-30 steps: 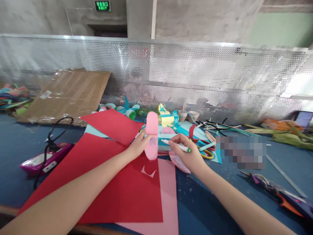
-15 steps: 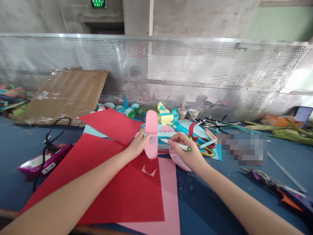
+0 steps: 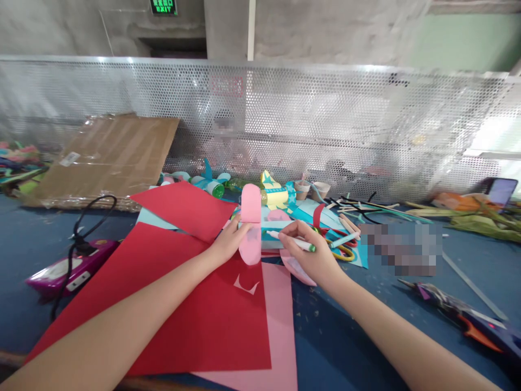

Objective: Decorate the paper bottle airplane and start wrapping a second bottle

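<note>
My left hand is closed on the left end of a paper craft plane, beside its rounded pink paper wing. The thumb lies along the wing's edge, and the fingers behind are partly hidden. My right hand pinches a white marker pen with a green end. The marker's tip points left at the plane's light-blue body, just right of the wing; whether it touches cannot be made out. Another pink paper piece shows under my right hand.
Red paper sheets over a pink sheet lie in front, with a pink scrap on top. A purple power strip is left, a glue gun right. Scissors, a yellow paper plane, paper cups and cardboard lie behind.
The whole view has shifted very slightly. Both hands, the plane and the marker keep nearly the same positions.
</note>
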### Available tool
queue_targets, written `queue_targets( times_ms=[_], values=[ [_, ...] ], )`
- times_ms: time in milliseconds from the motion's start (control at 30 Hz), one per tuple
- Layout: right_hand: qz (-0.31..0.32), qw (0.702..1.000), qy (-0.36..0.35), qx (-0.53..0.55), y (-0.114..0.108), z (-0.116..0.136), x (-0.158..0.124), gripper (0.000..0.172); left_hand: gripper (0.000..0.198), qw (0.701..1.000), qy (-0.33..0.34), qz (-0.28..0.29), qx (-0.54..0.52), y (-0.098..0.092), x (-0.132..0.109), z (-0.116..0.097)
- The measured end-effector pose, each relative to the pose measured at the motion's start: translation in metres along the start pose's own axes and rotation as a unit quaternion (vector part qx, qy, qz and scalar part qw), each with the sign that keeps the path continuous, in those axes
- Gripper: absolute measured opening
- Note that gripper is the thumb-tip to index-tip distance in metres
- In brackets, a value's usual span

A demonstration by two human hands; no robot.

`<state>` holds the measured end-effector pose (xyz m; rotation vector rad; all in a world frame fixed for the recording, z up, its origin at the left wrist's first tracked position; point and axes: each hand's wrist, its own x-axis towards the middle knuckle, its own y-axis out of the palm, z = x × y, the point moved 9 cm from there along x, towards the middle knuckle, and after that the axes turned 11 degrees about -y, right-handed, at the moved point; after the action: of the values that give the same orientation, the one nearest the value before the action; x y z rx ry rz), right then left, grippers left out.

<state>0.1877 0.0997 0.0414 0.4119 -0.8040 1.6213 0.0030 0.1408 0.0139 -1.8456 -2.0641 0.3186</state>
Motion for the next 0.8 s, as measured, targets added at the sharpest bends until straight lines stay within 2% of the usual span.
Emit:
queue_targets(
  times_ms=[600, 800],
  values=[
    [-0.010, 1.000, 0.002, -0.009, -0.0030, 0.0017, 0.0011, 0.019, 0.031, 1.000, -0.006, -0.001, 0.008, -0.0016, -0.0053, -0.0078],
    [-0.005, 1.000, 0.009, -0.017, -0.0030, 0.0005, 0.0008, 0.020, 0.031, 1.000, 0.002, -0.004, -0.001, -0.0010, -0.0017, -0.0032]
  ],
)
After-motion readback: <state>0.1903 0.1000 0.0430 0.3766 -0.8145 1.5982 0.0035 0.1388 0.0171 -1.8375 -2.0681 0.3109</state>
